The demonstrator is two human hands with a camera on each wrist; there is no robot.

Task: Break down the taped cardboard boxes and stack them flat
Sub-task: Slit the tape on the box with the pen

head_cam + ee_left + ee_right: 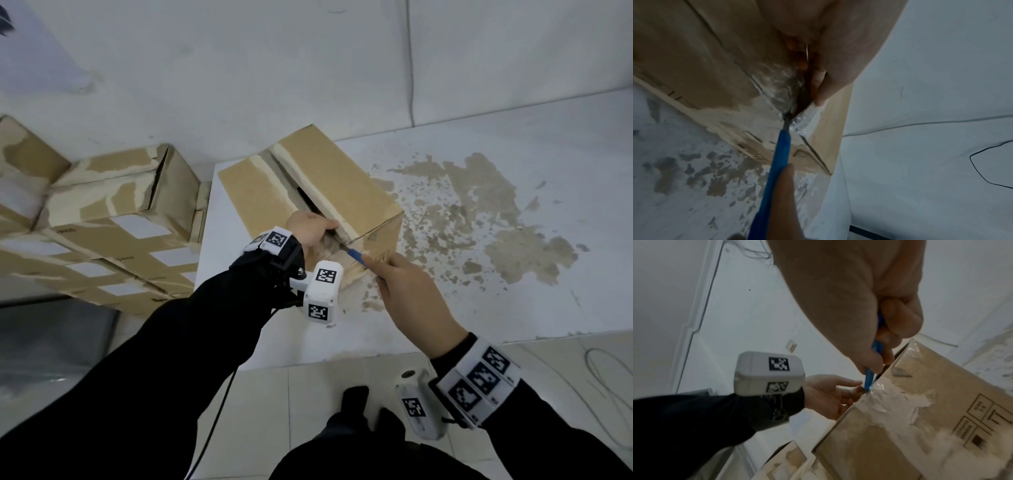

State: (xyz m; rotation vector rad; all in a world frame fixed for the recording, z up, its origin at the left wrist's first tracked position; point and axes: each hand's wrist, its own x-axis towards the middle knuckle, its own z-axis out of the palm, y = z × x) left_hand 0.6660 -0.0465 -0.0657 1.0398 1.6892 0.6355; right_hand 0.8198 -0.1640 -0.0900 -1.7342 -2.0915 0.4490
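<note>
A brown cardboard box (329,178) stands on a white table (445,308), its top seam split open along most of its length. My left hand (313,228) grips the near end of the left flap, fingers hooked into the slit. My right hand (407,291) holds a blue-handled knife (356,255) whose tip sits in the clear tape at the box's near top edge. The left wrist view shows the knife (781,154) meeting the crinkled tape (777,91). From the right wrist the knife (872,366) touches the taped edge of the box (920,426) beside the left hand (830,395).
Several more taped boxes (102,212) are piled to the left of the table. The tabletop's surface is worn brown in patches (496,219) right of the box. A cable (409,61) runs down the wall behind. Tiled floor and my shoes (356,404) lie below.
</note>
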